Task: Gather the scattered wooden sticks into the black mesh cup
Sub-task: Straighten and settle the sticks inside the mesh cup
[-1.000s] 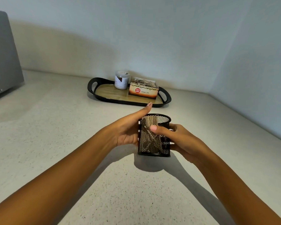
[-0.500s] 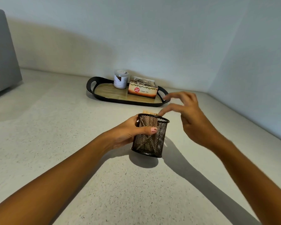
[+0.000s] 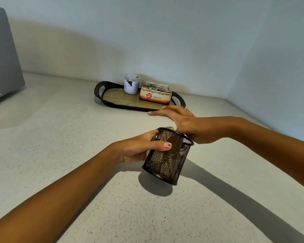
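The black mesh cup (image 3: 167, 160) is lifted just above the counter and tilted, its mouth leaning to the far right. My left hand (image 3: 140, 148) grips its near left side, thumb across the mesh. Wooden sticks (image 3: 168, 159) show dimly through the mesh inside the cup. My right hand (image 3: 184, 123) lies flat over the far rim of the cup, fingers spread and pointing left, palm down on the stick tops. No loose sticks are visible on the counter.
The speckled light counter (image 3: 77, 155) runs into a wall corner. A black oval tray (image 3: 112, 102) with a wooden floor stands at the back, carrying a white jar (image 3: 131, 84) and a ginger tea box (image 3: 155, 95). A grey appliance (image 3: 2, 55) stands at far left.
My right hand left the cup's side, rose, then came down flat over its mouth. My left hand took hold of the cup, lifted it and tilted it further.
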Tool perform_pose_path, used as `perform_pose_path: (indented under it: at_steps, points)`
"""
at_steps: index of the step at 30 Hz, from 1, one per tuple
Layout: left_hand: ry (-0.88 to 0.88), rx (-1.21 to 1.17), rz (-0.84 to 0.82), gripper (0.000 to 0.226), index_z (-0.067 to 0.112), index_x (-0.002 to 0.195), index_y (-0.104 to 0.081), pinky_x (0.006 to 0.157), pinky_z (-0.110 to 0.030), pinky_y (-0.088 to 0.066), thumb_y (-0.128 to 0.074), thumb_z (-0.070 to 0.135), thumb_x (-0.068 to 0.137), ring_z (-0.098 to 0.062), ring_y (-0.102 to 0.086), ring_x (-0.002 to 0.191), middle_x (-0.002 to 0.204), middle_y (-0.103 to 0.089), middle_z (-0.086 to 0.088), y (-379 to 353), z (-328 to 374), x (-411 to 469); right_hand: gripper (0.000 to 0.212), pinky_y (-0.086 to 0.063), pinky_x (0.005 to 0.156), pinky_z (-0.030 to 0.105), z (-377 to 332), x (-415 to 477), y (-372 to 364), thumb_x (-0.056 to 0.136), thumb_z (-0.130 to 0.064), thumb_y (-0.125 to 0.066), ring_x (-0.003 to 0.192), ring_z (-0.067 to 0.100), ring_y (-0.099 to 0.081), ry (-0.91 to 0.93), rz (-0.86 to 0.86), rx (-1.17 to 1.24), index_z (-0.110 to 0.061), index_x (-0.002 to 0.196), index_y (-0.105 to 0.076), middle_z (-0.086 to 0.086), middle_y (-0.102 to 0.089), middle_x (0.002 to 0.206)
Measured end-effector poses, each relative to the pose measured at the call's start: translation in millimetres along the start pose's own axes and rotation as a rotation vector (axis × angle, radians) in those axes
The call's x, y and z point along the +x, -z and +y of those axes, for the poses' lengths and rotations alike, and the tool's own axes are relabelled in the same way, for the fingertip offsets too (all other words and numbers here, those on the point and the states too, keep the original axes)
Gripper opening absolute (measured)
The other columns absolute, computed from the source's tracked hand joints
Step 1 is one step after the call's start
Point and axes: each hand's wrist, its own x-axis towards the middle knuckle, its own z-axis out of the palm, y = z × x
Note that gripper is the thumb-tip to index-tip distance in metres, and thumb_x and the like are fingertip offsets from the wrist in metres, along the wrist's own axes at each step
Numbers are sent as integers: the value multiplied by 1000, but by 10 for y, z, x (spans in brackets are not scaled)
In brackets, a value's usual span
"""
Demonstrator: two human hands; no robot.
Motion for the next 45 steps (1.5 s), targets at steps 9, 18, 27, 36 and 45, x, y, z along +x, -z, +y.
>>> perform_pose_path:
  at_steps: [9, 18, 27, 36, 45]
  points:
    - [12, 37, -39, 87, 20, 121, -48, 84, -31, -53, -90, 32, 46, -19, -63, 107, 110, -69, -1, 6, 68, -3, 30, -10, 117, 50, 70, -31, 96, 96, -16, -48, 143, 12, 2, -20, 43, 213, -29, 119, -65, -7, -11, 155]
    - [35, 104, -32, 63, 23, 119, -46, 81, -28, -54, -78, 13, 66, -14, -66, 102, 109, -68, 2, -8, 70, -2, 71, -23, 104, 6, 68, 182, 33, 80, -21, -73, 134, 10, -25, 83, -70, 122, -13, 142, -38, 0, -31, 149]
    - [35, 102, 1, 70, 32, 117, -48, 84, -31, -55, -86, 25, 59, -15, -65, 103, 110, -68, 3, 70, 92, -9, 6, -42, 101, 30, 209, 47, 149, 81, -23, -71, 132, 9, -35, 148, 213, 38, -25, 83, -76, -5, -42, 143]
    - [48, 179, 23, 90, 29, 135, -37, 93, -36, -51, -86, 26, 60, -19, -60, 113, 126, -58, -5, 68, 78, 9, 12, -47, 94, 28, 229, -28, 108, 84, -24, -67, 121, 7, -47, 50, 354, 145, -26, 93, -75, -5, -53, 131]
    - [-172, 360, 378, 105, 34, 144, -12, 88, -20, -47, -78, 29, 63, -1, -54, 108, 121, -52, 15, 69, 151, 57, 74, -42, 105, 45, 174, 43, -514, 74, -72, -51, 123, 14, -52, -342, 706, 994, -25, 131, -48, -2, -55, 133]
